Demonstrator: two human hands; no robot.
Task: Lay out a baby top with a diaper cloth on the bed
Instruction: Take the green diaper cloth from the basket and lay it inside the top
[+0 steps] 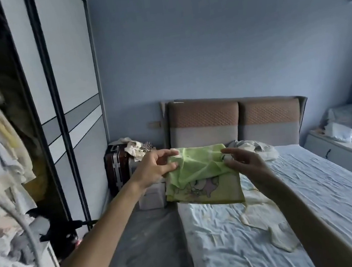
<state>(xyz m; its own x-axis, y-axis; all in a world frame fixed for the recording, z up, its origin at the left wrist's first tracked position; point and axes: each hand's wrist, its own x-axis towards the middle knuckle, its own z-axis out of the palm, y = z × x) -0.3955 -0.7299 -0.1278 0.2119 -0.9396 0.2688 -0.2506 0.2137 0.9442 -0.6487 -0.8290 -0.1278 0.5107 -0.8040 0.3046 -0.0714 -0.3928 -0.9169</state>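
Observation:
A light green diaper cloth (200, 175) with a cartoon print along its lower edge hangs in the air over the left side of the bed (327, 198). My left hand (153, 170) pinches its upper left corner. My right hand (245, 162) holds its upper right part, fingers curled into the fabric. A cream baby top (266, 217) lies flat on the pale blue sheet below and to the right of the cloth, partly hidden by my right forearm.
An open wardrobe (1, 156) with hanging clothes fills the left. A suitcase (116, 165) piled with clothes and a white box (152, 197) stand beside the headboard (236, 121). A crumpled blanket (255, 147) lies at the bed's head. A window bench (347, 151) runs along the right.

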